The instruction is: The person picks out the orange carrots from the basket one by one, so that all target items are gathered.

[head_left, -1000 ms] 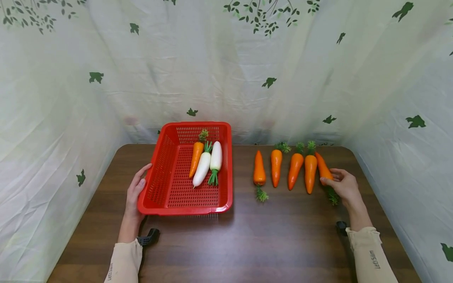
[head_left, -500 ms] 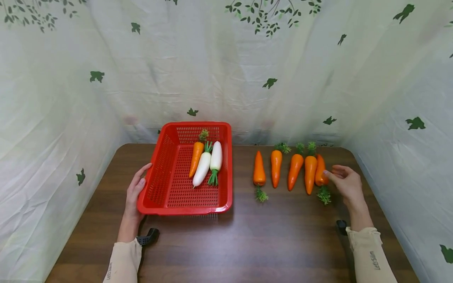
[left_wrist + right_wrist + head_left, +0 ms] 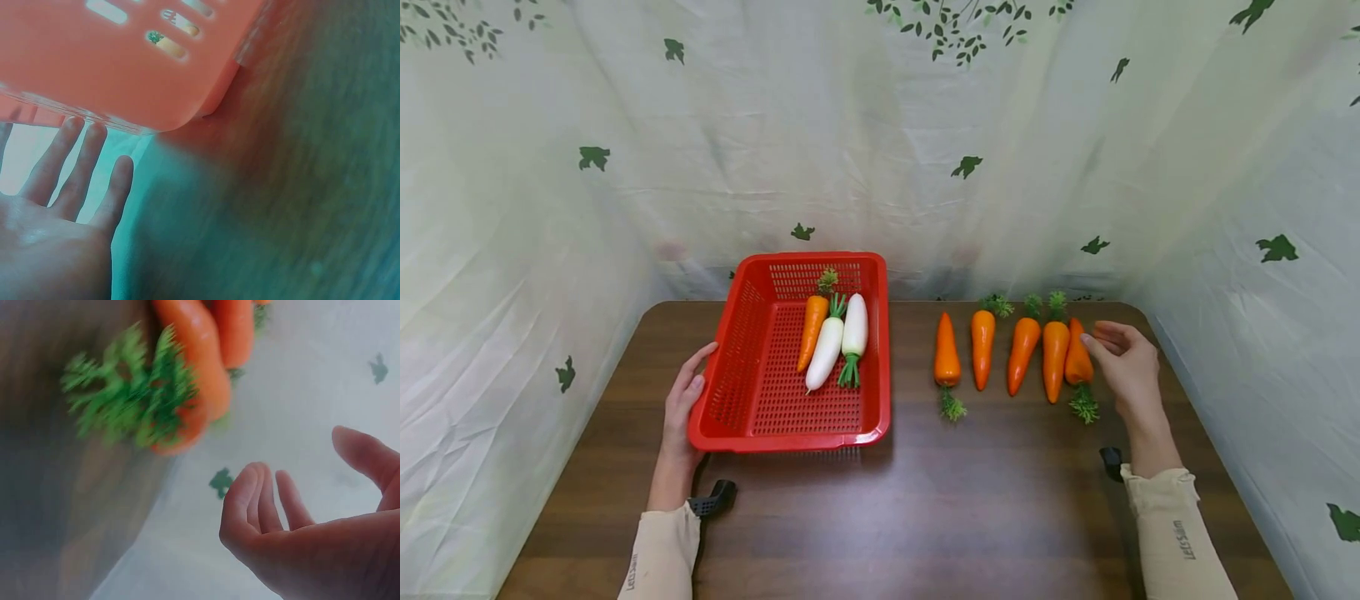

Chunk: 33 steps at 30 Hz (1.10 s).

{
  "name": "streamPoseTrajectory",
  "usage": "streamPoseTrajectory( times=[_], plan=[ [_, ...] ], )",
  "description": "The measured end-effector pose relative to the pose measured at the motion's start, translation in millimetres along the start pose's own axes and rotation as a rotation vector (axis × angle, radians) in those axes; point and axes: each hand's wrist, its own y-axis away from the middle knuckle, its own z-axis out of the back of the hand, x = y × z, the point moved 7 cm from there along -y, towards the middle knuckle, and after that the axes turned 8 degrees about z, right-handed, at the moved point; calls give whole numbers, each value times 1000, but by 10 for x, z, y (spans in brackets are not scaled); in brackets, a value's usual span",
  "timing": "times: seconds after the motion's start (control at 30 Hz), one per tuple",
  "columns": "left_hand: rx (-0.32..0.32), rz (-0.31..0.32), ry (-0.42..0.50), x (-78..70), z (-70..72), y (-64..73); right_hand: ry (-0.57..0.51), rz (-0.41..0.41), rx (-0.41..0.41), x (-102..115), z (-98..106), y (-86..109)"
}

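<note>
My left hand [image 3: 681,408] touches the left side of the red plastic basket [image 3: 790,444]; in the left wrist view its straight fingers reach the basket's rim. Inside the basket lie a carrot [image 3: 812,332] and two white radishes, one [image 3: 825,354] with its leaves away from me, the other [image 3: 854,327] with leaves toward me. My right hand [image 3: 1131,367] hovers beside the rightmost carrot [image 3: 1078,354], holding nothing. The right wrist view shows its fingers loosely bent, thumb apart, with that carrot's green leaves [image 3: 134,387] off to the upper left.
Several more carrots lie in a row right of the basket, from the leftmost carrot [image 3: 947,354] to one [image 3: 1055,358] against the rightmost. The brown wooden table [image 3: 910,517] ends at a leaf-printed curtain [image 3: 850,150] behind and at the sides.
My right hand has released the rightmost carrot and drawn slightly away. That carrot has turned straighter, its leafy end shifting left alongside its neighbour. The left hand stays at the basket.
</note>
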Motion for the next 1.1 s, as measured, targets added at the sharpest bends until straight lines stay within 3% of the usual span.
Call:
streamPoseTrajectory(
  times=[0.5,0.87,1.1],
  plan=[
    [-72,49,-49,18,8,28,-231,59,235,518,-614,112],
    [-19,7,-13,24,12,9,-365,19,442,844,-1134,198],
    [-39,17,-27,29,20,19,-456,15,515,998,-1406,254]
  ],
)
